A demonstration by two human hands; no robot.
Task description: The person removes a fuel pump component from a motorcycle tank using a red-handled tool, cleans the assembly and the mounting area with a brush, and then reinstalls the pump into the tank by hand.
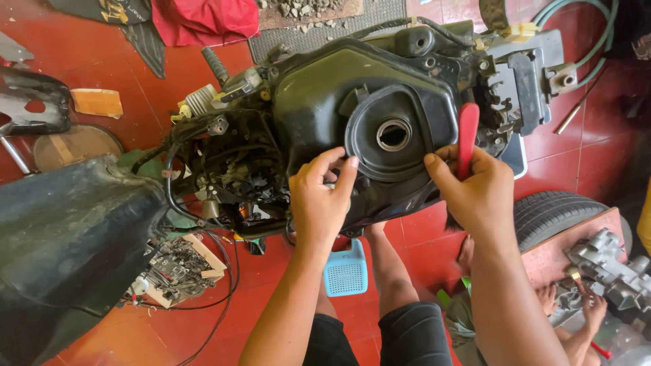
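Black plastic fills the middle of what I see: a big black tank cover point(319, 102) on a stripped scooter, with a round ring point(390, 135) around a shiny metal hole point(393, 134). My left hand point(319, 200) sits at the lower left edge of that ring, fingers point(342, 169) bent and pressed onto the rim, thumb up beside them. My right hand point(475, 196) is at the lower right edge of the ring, and its fingers are wrapped tight around a red tool handle point(468, 135) that sticks straight up. The tool's tip is hidden under my hand, so I cannot tell what it touches. Between my two hands there is a small open gap over the lower rim. On the left, a tangle of black wires point(224, 163) crowds close to my left hand. On the right, grey metal parts point(529, 74) sit close to the red handle. Below my arms the red floor point(271, 285) is more open, with a small blue basket point(346, 271) lying there. Another person's hand point(593, 308) works on a silver engine part point(610, 268) at the far lower right, next to a tyre point(553, 213).
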